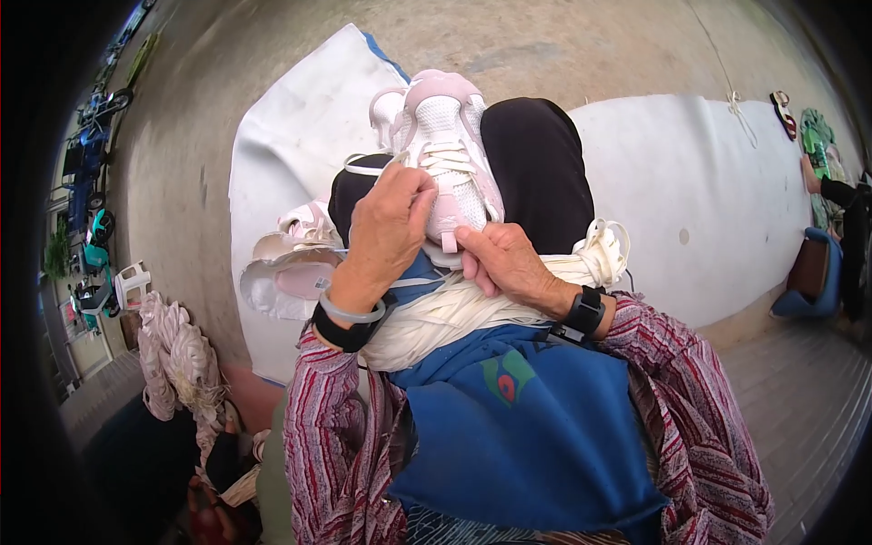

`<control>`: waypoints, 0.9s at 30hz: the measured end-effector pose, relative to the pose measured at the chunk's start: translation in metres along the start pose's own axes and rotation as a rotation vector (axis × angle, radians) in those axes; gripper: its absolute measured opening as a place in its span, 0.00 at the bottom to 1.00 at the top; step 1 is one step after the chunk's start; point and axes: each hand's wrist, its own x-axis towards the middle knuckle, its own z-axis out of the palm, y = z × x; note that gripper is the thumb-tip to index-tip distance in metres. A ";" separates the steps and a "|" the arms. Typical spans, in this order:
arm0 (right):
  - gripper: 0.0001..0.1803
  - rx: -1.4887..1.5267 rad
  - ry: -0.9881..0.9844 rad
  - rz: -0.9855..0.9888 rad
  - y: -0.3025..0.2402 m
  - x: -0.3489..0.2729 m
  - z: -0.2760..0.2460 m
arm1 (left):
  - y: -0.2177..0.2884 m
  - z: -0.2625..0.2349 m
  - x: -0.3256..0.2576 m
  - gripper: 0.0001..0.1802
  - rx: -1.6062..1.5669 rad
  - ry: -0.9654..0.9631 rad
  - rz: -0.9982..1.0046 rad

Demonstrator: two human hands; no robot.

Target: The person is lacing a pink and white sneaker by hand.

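Observation:
A pink and white sneaker rests between my knees with its toe pointing away from me. Cream laces cross its front. My left hand is closed at the shoe's left side, pinching a shoelace whose loop sticks out past the knuckles; the fingertips are partly hidden. My right hand grips the near end of the sneaker, thumb beside the pink pull tab, other fingers curled below. Across my lap, under both wrists, lies a thick bundle of flat cream laces.
Another pink and white sneaker lies beyond my left knee. More shoes sit left of it on a white sheet. A blue apron covers my lap. Bundled laces hang at far left. Someone's foot and a blue chair are at right.

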 end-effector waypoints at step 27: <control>0.09 -0.992 0.076 -0.477 -0.079 -0.006 -0.026 | 0.023 0.011 -0.078 0.22 -1.288 -0.006 -0.937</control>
